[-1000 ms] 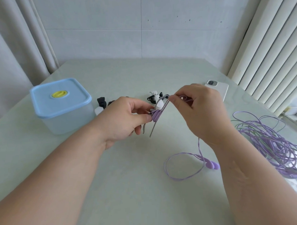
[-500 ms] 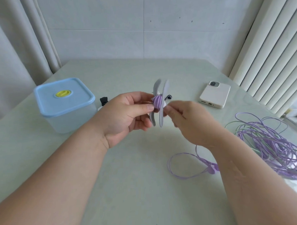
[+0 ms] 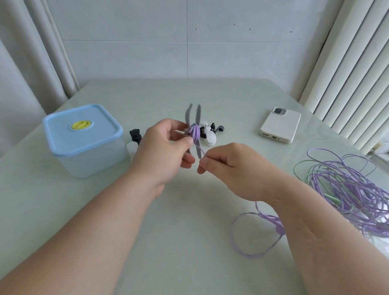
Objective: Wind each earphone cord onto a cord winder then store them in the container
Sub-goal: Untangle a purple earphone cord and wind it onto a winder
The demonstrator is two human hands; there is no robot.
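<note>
Above the worktop (image 3: 103,216), the left hand (image 3: 165,148) holds the grey cord winder (image 3: 197,114) upright at its middle, fingers (image 3: 184,143) curled beside the wound purple coil. The right hand (image 3: 231,168) pinches the purple earphone cord (image 3: 270,217) just beside the winder. The cord's loose loop lies under the right wrist. The winder is blurred, perhaps two-bladed. The lidded container (image 3: 85,140) stands to the left.

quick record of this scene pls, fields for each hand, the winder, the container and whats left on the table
left hand: holds cord winder
right hand: pinches purple cord below the winder
winding: partly done, loose loop lies on table
container: lid on
spare winders: on table behind the hands
cord tangle: unwound, at right
phone: back up, far right
</note>
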